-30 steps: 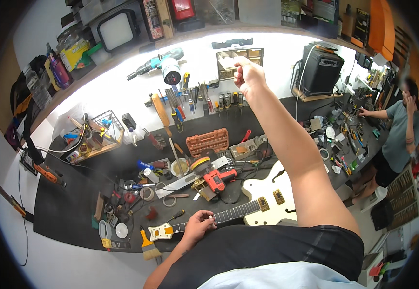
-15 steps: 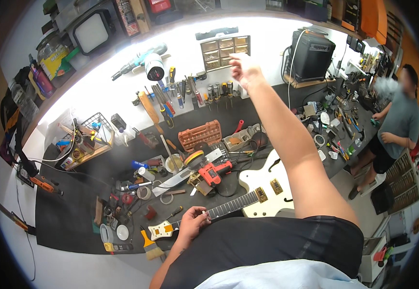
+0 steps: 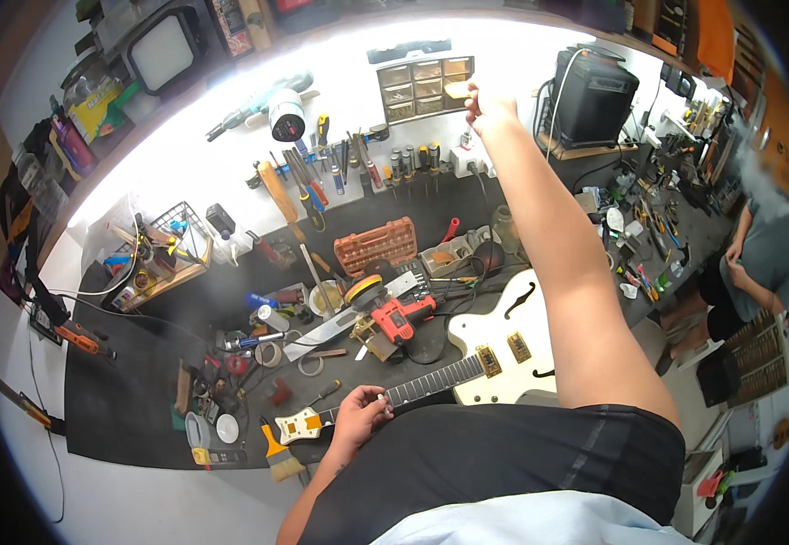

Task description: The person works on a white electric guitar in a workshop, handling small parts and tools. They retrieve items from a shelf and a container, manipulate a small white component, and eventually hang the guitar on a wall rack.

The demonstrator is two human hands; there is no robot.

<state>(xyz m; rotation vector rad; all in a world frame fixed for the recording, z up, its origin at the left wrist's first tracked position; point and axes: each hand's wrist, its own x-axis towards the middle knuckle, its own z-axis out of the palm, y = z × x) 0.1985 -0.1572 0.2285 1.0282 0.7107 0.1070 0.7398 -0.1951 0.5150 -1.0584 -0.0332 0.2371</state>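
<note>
Cream guitar [image 3: 494, 327]: I have it at lower centre of the frame, its body right of centre and partly hidden by the right forearm.
Long axis: rises from lower left toward the right; the headstock [image 3: 298, 425] points lower left.
Left hand [image 3: 360, 416]: fingers curled at the neck [image 3: 433, 381], near the headstock, thumb close to forefinger; I cannot tell whether they hold the tiny pale thing there.
Right hand [image 3: 492, 107]: upper centre, fingers bent at a pale piece [image 3: 457, 89]; glare keeps me from telling whether they grip it.
Drawer cabinet [image 3: 413, 89]: beside that hand, three rows of drawers, contents too small for me to name.
Brown case [image 3: 376, 243]: mid-frame, moulded recesses showing.
Grey tray [image 3: 444, 270]: right of the case, divided, small parts inside.
</note>
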